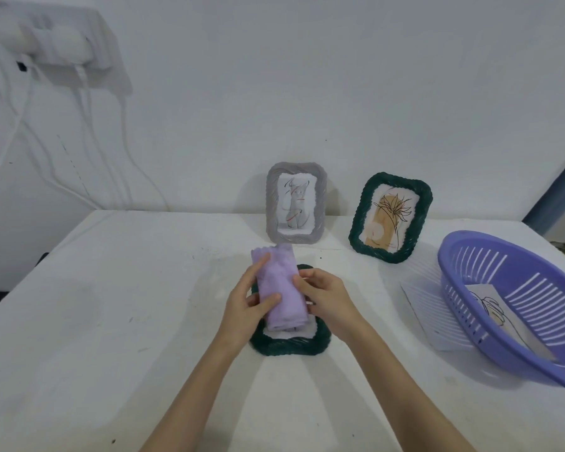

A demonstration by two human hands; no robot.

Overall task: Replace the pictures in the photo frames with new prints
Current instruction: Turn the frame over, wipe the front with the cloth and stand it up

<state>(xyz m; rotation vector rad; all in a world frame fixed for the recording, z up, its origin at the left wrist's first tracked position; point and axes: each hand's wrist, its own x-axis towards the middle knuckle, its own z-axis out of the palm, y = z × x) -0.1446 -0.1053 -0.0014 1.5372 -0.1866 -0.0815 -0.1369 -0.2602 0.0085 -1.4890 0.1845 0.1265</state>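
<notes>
Centre frame: left hand and right hand both grasp folded lilac cloth over flat green frame; wipe glass gently, keep frame steady.

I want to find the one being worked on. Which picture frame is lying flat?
The dark green frame under the hands lies flat on the table. The grey frame and the other green frame stand upright by the wall.
</notes>
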